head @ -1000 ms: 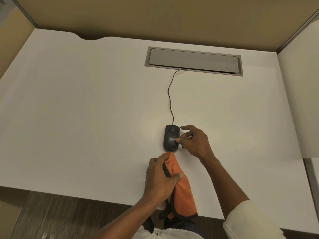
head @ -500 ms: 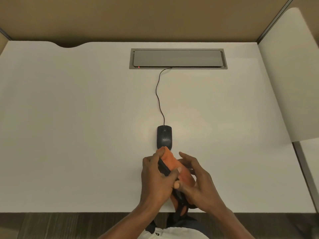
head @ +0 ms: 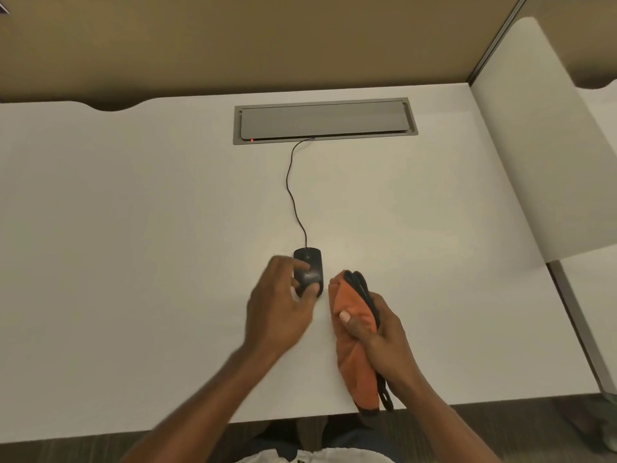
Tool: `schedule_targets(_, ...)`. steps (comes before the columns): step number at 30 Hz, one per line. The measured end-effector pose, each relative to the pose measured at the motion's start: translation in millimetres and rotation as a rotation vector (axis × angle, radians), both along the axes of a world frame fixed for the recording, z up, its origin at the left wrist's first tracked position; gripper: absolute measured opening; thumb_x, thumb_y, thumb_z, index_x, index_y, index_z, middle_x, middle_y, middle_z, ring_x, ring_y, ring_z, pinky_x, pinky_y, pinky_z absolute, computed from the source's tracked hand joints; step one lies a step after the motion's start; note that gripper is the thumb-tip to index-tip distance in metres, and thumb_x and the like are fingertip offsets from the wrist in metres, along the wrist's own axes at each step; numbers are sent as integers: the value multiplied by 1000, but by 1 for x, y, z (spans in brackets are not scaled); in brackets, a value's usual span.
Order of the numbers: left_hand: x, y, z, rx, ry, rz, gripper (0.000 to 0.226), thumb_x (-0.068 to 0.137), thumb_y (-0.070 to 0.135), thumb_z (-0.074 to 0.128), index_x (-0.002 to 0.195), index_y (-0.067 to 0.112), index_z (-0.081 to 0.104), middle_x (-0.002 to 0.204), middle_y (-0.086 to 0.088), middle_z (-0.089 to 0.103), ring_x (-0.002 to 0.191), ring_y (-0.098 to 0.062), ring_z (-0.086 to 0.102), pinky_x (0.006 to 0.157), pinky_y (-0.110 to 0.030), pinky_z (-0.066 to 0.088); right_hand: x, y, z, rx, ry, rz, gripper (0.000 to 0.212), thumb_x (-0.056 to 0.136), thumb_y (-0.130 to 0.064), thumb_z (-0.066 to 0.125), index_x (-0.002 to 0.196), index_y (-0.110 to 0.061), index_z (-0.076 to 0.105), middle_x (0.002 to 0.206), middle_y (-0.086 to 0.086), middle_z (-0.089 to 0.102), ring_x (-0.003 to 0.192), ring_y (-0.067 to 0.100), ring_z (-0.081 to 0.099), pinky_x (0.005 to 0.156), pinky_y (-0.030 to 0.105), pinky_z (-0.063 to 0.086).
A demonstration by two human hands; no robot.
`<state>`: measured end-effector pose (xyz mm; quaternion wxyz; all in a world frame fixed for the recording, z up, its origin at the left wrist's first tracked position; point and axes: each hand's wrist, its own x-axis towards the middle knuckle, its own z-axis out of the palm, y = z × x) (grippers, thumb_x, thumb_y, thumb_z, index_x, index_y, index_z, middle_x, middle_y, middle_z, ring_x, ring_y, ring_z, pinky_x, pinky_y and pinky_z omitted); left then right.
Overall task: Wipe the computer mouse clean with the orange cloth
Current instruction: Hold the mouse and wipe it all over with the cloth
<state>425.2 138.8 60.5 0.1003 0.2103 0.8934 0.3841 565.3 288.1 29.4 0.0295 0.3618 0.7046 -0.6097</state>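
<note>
Mouse [head: 310,269], black and corded, lies on the white bench [head: 133,228] near its front edge, its cable [head: 292,192] running back to a grey hatch [head: 325,120]. Left hand [head: 280,305] is over its left side, fingers spread and curled loosely, thumb at its rear end. Just to the right, the right hand [head: 384,339] is closed around the bunched orange cloth [head: 352,325], apart from the mouse.

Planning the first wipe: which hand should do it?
Right. The right hand grips the folded orange cloth just beside the black corded mouse, while the left hand reaches onto the mouse, probably to steady it.
</note>
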Motion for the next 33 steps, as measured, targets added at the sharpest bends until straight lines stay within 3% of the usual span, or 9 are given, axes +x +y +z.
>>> schedule_targets(3, -44, -12, -28, -261, 9, -142, 67, 78, 44, 84, 132, 26, 49, 134, 11, 49, 123, -15, 51, 87, -45, 59, -13, -2, -3, 37, 7, -34, 70, 86, -74, 60, 146, -39, 49, 128, -18, 66, 111, 11, 70, 96, 38, 61)
schedule_targets(6, -68, -15, -44, -300, -60, -279, 102, 70, 55, 87, 152, 27, 33, 156, 5, 38, 142, -18, 38, 108, -41, 49, -28, 1, -4, 139, 35, 11, 52, 96, -65, 61, 143, -47, 48, 120, -29, 64, 105, -1, 67, 87, 18, 55)
schedule_targets(9, -78, -10, -50, -280, -131, -380, 121, 63, 63, 86, 159, 29, 21, 164, 5, 28, 150, -16, 28, 116, -40, 39, -46, 11, -4, 288, 38, 91, 51, 96, -62, 63, 142, -42, 54, 123, -13, 66, 109, 4, 66, 82, 18, 49)
schedule_targets(13, -77, -2, -54, -253, -108, -453, 119, 64, 56, 89, 158, 25, 24, 161, 4, 32, 147, -18, 31, 114, -40, 39, -70, 20, -3, 544, -38, 266, 60, 99, -60, 56, 154, -46, 39, 133, -4, 56, 114, 18, 63, 87, 39, 55)
schedule_targets(15, -76, -1, -58, -241, -91, -465, 114, 67, 51, 90, 158, 22, 26, 158, 3, 37, 144, -18, 35, 114, -40, 41, -80, 20, -3, 667, -107, 346, 65, 103, -57, 52, 161, -42, 30, 144, -1, 52, 123, 23, 58, 86, 43, 55)
schedule_targets(18, -74, -1, -62, -222, -91, -455, 111, 69, 50, 89, 157, 21, 29, 154, 3, 42, 140, -18, 40, 111, -43, 45, -88, 14, -4, 741, -134, 422, 60, 108, -52, 44, 163, -36, 27, 150, 3, 50, 126, 29, 53, 82, 42, 52)
schedule_targets(22, -74, -1, -65, -205, -85, -450, 108, 70, 53, 88, 156, 22, 30, 151, 4, 44, 137, -18, 44, 108, -43, 47, -76, -3, -4, 792, -115, 466, 62, 108, -37, 48, 164, -35, 23, 144, 0, 52, 112, 26, 52, 69, 36, 51)
schedule_targets(27, -76, -3, -67, -201, -89, -459, 106, 72, 45, 86, 158, 23, 28, 151, 3, 43, 137, -19, 43, 108, -47, 47, -32, -34, -11, 837, -145, 485, 65, 109, -43, 44, 168, -28, 21, 150, 0, 50, 112, 19, 53, 66, 23, 42)
schedule_targets(33, -78, -1, -67, -193, -97, -449, 114, 67, 48, 90, 157, 22, 27, 149, 4, 45, 135, -18, 42, 108, -43, 46, -56, -18, -10, 839, -143, 426, 56, 108, -33, 47, 161, -37, 31, 154, -2, 42, 117, 22, 47, 61, 28, 42)
